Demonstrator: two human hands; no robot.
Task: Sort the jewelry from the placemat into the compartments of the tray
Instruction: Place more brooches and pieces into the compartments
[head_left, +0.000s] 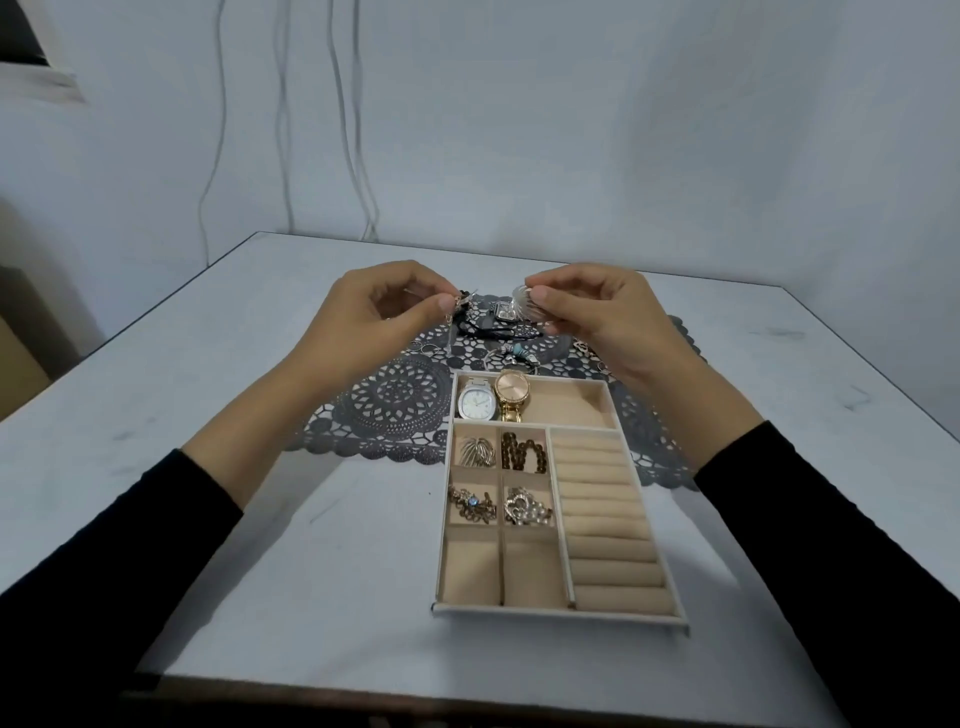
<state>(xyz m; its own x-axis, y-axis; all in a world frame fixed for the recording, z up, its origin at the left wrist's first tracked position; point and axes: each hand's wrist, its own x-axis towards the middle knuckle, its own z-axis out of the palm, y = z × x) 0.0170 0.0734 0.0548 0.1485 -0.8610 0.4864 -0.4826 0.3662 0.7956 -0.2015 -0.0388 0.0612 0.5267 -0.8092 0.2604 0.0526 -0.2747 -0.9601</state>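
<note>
**White desk, grey wall: two pieces pinched above the placemat, tray drop pending**

A silver dangle piece (450, 325) is pinched between the thumb and fingertips of the left hand (374, 312). A round ribbed silver piece (522, 301) is pinched the same way by the right hand (597, 317). Both are held in the air over the placemat's (400, 400) far edge, apart from each other. Whether they are a pair cannot be told.

Below them on the placemat lie a black cord (498, 332), a small watch (504, 310), a beaded bracelet (514, 353) and a few rings (423, 347) near its left edge.

The tray (558, 613) is set mid-desk toward the near edge, with its far end over the placemat. A silver watch (477, 402) and a gold watch (511, 389) are held in its far compartment. Four small compartments are filled. The two near-left compartments (470, 569) and the ring rolls (602, 519) are bare.

Step in hand, as judged: carry to the tray.
- The dangle should be lifted clear of the black cord first, since the hanging chain could snag.
- Each piece is best lowered into a bare near-left compartment and let go low, not dropped.
- If they are matched, one compartment should be shared.
</note>
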